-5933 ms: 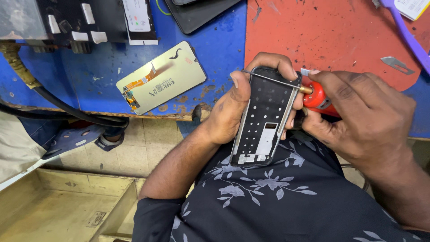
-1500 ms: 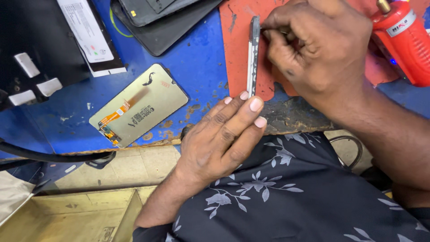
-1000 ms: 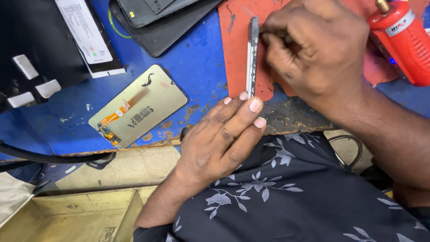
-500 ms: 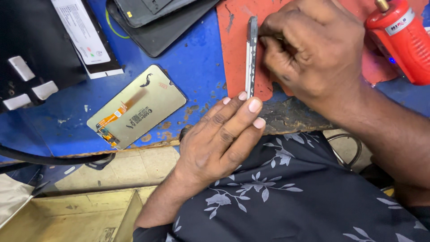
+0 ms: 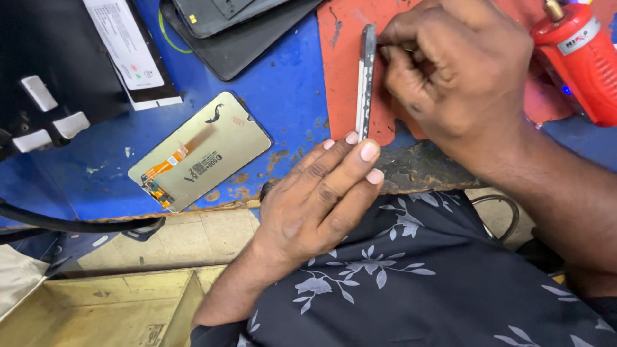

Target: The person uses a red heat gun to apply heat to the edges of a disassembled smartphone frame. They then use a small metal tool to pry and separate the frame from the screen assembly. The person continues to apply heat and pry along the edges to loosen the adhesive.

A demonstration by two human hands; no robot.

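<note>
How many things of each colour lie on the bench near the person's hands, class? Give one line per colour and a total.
Red: 2, the mat and the tool.
Black: 2, the phone frame held on edge and the phone back cover.
Pale gold: 1, the screen panel.
Total: 5

Left hand (image 5: 315, 199) lay palm down with fingers straight and close together, fingertips (image 5: 369, 151) pointing up and away, forearm bare, right hand (image 5: 450, 77) was curled knuckles up, fingers bent inward in a pinch, its bare forearm ran off to the lower right
</note>
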